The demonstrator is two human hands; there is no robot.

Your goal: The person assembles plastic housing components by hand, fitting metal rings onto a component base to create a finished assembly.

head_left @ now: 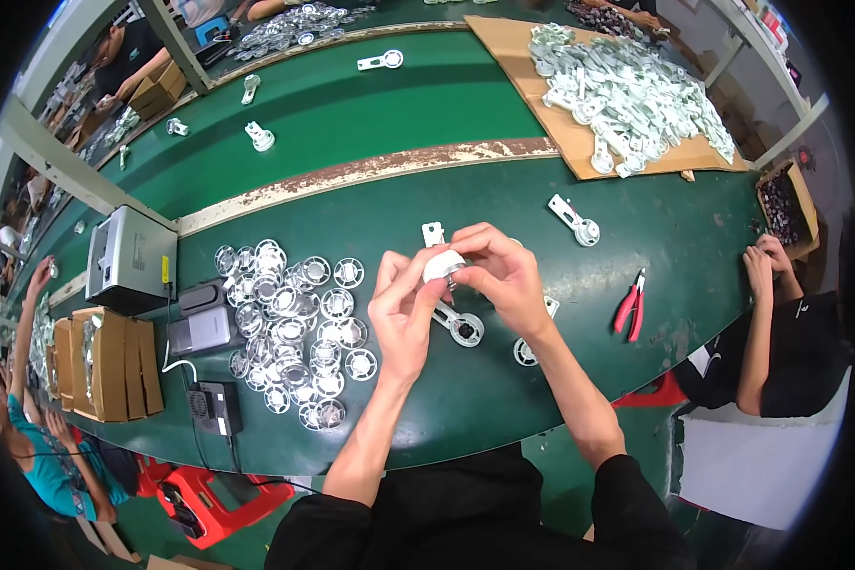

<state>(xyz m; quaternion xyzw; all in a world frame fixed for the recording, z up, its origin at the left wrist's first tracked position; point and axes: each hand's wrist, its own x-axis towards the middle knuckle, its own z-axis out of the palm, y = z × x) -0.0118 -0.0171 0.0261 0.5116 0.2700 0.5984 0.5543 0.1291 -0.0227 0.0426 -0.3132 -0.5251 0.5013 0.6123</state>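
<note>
The top worn is black (the short sleeves match it).

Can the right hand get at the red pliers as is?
Probably yes: the pliers lie uncovered on the table to its right, nothing tall between. But the right hand is busy gripping the white part, so it would likely need to let go first.

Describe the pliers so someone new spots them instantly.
On the dark green worktop, look to the right of the person's right hand. There lie small red-handled metal pliers, tip pointing away from the person. Their red handles set them apart from the white, round-ended part lying beyond them.
</note>
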